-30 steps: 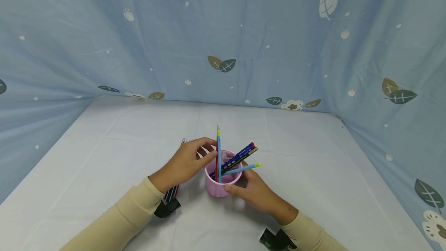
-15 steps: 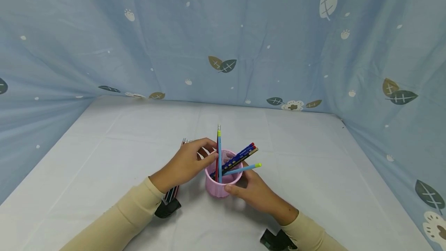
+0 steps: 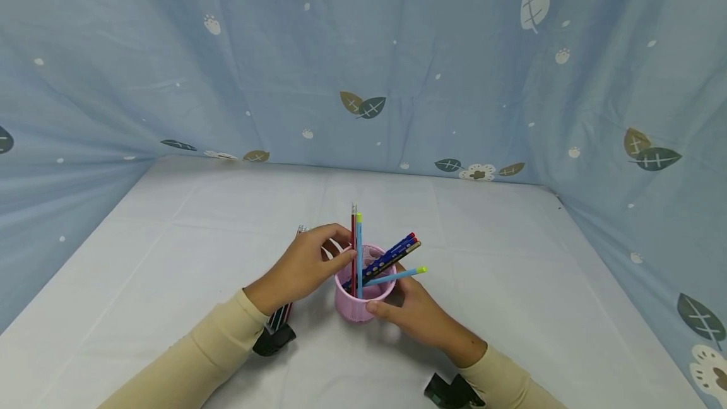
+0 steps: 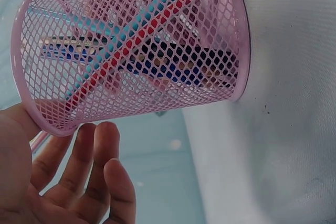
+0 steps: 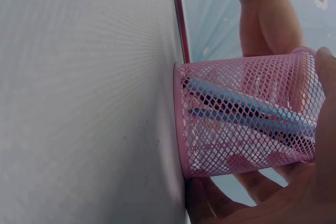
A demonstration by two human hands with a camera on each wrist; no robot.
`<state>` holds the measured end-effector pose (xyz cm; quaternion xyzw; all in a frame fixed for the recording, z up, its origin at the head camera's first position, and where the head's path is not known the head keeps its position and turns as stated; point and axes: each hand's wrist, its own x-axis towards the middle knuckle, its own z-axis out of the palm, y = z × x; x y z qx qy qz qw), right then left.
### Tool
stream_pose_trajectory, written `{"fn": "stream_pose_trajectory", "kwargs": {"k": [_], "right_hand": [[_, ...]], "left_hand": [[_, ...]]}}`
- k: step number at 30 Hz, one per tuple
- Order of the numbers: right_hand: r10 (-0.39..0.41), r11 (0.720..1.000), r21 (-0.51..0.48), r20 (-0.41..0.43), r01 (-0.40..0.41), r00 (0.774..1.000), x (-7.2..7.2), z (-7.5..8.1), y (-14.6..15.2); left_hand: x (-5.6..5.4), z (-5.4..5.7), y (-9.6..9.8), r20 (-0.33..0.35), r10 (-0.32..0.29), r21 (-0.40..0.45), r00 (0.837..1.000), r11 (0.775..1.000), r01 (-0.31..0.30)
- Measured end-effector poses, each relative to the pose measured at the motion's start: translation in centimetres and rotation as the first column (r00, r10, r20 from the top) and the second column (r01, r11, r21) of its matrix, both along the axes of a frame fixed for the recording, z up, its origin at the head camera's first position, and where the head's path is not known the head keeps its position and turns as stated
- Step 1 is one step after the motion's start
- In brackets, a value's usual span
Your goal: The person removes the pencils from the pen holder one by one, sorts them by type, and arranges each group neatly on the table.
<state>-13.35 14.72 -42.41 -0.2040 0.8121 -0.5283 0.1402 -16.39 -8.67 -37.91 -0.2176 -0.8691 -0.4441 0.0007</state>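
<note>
A pink mesh pen cup (image 3: 353, 311) stands upright on the white-covered table. My right hand (image 3: 423, 314) holds it from the right, thumb on the near side of the rim and other fingers around the far side. At the rim's left, my left hand (image 3: 309, 264) pinches a red pencil (image 3: 353, 226) between thumb and index finger. The pencil is upright, its lower part inside the cup. Close beside it stands a light blue pencil (image 3: 360, 232) with a yellow-green end. Dark blue pencils (image 3: 392, 252), a black one and another light blue pencil (image 3: 397, 275) lean right.
Dark striped pencils (image 3: 280, 316) lie on the table beneath my left wrist, partly hidden, their silver ends (image 3: 301, 229) showing beyond the hand. Black wrist devices (image 3: 451, 391) sit at both cuffs. A blue leaf-printed cloth (image 3: 363, 49) hangs behind the table (image 3: 488, 238).
The red pencil's top has shifted slightly left, away from the upright light blue pencil, so more of it shows. Both hands and the cup stay nearly where they were.
</note>
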Motion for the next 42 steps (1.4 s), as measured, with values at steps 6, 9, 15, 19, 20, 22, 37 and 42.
{"fn": "stream_pose_trajectory", "kwargs": {"k": [6, 9, 15, 19, 20, 22, 37, 42], "right_hand": [[-0.002, 1.000, 0.000, 0.005, 0.002, 1.000, 0.1, 0.1, 0.0], [-0.002, 1.000, -0.004, 0.011, 0.002, 1.000, 0.1, 0.1, 0.0], [-0.002, 1.000, -0.011, 0.004, 0.002, 1.000, 0.1, 0.1, 0.0], [-0.004, 1.000, -0.008, 0.000, 0.004, 1.000, 0.1, 0.0, 0.0], [-0.005, 1.000, -0.006, 0.000, 0.005, 1.000, 0.1, 0.0, 0.0], [-0.009, 1.000, -0.002, 0.002, 0.009, 1.000, 0.2, 0.1, 0.0], [-0.003, 1.000, -0.009, 0.011, 0.003, 1.000, 0.0, 0.1, 0.0], [-0.002, 1.000, -0.008, 0.010, 0.002, 1.000, 0.0, 0.2, -0.1]], "left_hand": [[0.0, 0.1, 0.0, 0.007, -0.005, 0.016, 1.000, 1.000, 0.005], [0.1, 0.1, 0.0, 0.012, -0.008, 0.024, 1.000, 1.000, 0.008], [0.0, 0.2, -0.1, 0.000, -0.005, 0.033, 1.000, 0.999, 0.005], [0.0, 0.6, -0.2, -0.006, -0.002, 0.032, 1.000, 0.999, 0.002], [0.0, 0.7, -0.2, -0.006, -0.001, 0.032, 1.000, 0.999, 0.001], [0.0, 0.9, -0.3, -0.003, 0.000, 0.034, 1.000, 0.999, 0.000], [0.2, 1.6, -0.5, -0.044, 0.000, 0.066, 0.999, 0.998, 0.003], [0.2, 1.7, -0.7, -0.051, 0.002, 0.073, 0.999, 0.997, 0.002]]}}
